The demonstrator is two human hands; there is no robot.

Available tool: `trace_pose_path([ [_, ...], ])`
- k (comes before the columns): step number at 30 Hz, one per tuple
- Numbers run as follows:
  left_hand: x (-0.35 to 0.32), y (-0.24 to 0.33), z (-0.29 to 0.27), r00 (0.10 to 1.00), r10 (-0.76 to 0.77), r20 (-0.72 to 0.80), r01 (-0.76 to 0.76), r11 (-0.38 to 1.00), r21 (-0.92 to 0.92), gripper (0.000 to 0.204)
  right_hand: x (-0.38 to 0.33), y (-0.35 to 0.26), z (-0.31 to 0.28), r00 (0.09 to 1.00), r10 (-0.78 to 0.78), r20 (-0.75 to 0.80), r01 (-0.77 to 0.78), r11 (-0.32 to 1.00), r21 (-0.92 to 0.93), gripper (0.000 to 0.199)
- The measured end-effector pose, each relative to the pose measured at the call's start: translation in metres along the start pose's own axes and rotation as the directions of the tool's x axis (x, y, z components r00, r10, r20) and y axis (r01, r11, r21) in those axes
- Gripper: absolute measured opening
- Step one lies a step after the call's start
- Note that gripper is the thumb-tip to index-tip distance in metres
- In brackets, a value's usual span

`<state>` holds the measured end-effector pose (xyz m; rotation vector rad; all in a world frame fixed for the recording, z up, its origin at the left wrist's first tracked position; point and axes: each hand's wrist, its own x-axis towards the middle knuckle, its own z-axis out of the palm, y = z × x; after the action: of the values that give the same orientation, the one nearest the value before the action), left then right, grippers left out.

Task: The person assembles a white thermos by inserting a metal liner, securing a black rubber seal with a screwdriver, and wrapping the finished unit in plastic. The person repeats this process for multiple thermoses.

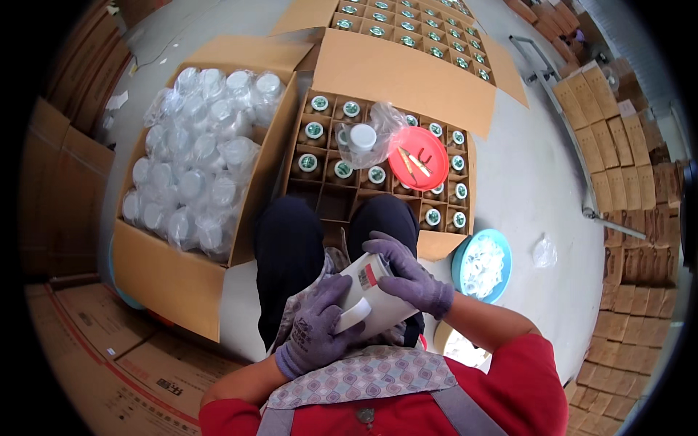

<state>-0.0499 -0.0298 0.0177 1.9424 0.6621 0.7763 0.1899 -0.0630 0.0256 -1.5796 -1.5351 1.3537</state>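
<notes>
A white jug-like container (374, 299) with a side handle lies tilted over my lap, a small red and white label on its upper part. My left hand (318, 327), in a purple-grey glove, is closed around its side by the handle. My right hand (413, 277), gloved alike, grips the other side, its fingers by the label. Beyond my knees is a divided carton (336, 202) of white-lidded containers with green tops. Across its dividers rest a plastic-wrapped white-lidded container (363, 137) and a round red tray (413, 178) with a few small tools.
An open carton (171, 280) at the left is full of plastic-wrapped containers. A blue basin (482, 266) of small white pieces stands at the right, near a crumpled plastic bag (544, 251). Another divided carton (407, 33) sits farther back. Stacked brown boxes (631, 269) line the right side.
</notes>
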Motion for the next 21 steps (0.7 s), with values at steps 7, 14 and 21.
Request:
trace_pose_path([
  [7, 0.054, -0.039, -0.009, 0.936, -0.318, 0.152, 0.351, 0.794, -0.496, 0.028, 0.093, 0.096, -0.119, 0.81, 0.239, -0.535, -0.14, 0.966, 0.22, 0.033],
  [14, 0.111, -0.085, -0.027, 0.743, -0.588, 0.321, 0.594, 0.357, -0.721, 0.069, 0.187, 0.336, -0.23, 0.784, 0.329, -0.526, -0.613, 0.274, -0.741, 0.039],
  [21, 0.136, -0.113, -0.029, 0.637, -0.559, 0.531, 0.714, 0.167, -0.68, 0.079, 0.185, 0.325, -0.23, 0.761, 0.514, -0.395, -0.554, 0.2, -0.808, 0.05],
])
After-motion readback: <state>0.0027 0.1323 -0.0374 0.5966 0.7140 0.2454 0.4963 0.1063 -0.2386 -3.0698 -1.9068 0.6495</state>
